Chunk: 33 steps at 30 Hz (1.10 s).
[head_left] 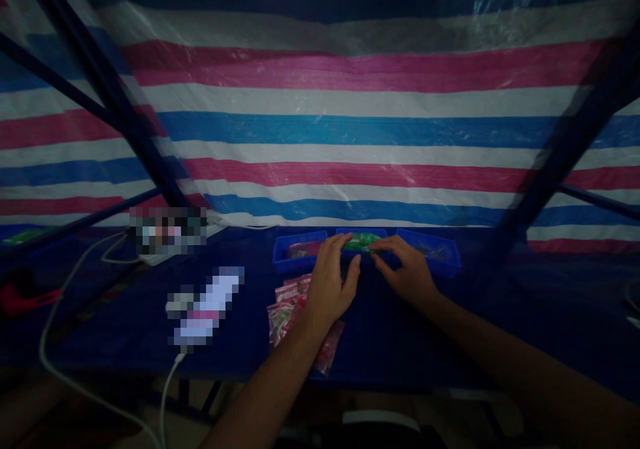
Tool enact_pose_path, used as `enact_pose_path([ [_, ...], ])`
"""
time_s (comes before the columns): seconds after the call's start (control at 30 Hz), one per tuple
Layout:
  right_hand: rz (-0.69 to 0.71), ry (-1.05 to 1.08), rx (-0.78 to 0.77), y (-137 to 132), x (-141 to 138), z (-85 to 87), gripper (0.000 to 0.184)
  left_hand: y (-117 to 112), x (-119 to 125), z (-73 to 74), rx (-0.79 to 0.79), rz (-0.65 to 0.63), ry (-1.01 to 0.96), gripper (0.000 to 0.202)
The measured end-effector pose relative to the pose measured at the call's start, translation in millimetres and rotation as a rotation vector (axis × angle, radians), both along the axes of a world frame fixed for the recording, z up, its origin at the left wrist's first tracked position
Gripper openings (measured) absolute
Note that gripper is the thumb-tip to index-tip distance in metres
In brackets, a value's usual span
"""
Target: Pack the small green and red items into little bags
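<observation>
My left hand (330, 279) reaches to the near left edge of the middle blue bin (340, 232). Its fingers are bent, with the thumb standing apart, and nothing shows between them. Green packets (364, 241) lie in that bin. At its right side, the fingertips of my right hand (405, 269) come together in a pinch beside the green packets; whatever they hold is too small and dark to make out. Under and beside my left wrist lie several red-and-clear plastic bags (283, 316), loosely overlapping and partly hidden by the arm.
A left blue bin (283, 256) holds reddish packets, and a right blue bin (453, 257) holds small clear ones. On the blue table (400, 342) a blurred-out phone (210, 309) lies with a white cable (165, 396). Behind hangs a striped tarp (350, 129) between dark metal posts.
</observation>
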State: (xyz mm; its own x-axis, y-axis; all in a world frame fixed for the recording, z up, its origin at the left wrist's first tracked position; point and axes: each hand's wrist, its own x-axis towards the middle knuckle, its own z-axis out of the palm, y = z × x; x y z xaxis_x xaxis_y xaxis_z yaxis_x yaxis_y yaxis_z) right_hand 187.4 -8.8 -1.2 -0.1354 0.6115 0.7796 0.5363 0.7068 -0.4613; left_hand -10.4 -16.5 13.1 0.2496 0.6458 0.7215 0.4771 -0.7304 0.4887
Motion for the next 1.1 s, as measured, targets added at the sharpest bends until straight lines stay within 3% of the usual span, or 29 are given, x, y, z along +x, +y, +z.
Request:
enact_pose_path([
  [0.33, -0.027, -0.044, 0.038, 6, 9, 0.8, 0.02, -1, 1, 1.8, -0.005, -0.022, 0.009, 0.039],
  [0.6, -0.144, -0.114, 0.06, 28, 19, 13.6, 0.02, 1, 1, 1.4, -0.014, -0.027, 0.027, 0.039],
  [0.83, -0.066, -0.534, -0.036, 47, 10, 10.6, 0.025, 2, 0, -1.9, -0.015, -0.025, 0.029, 0.039],
  [1.1, 0.018, -0.541, 0.039, 24, -2, 18.5, 0.024, 0, -1, 1.4, -0.012, -0.023, 0.025, 0.036],
])
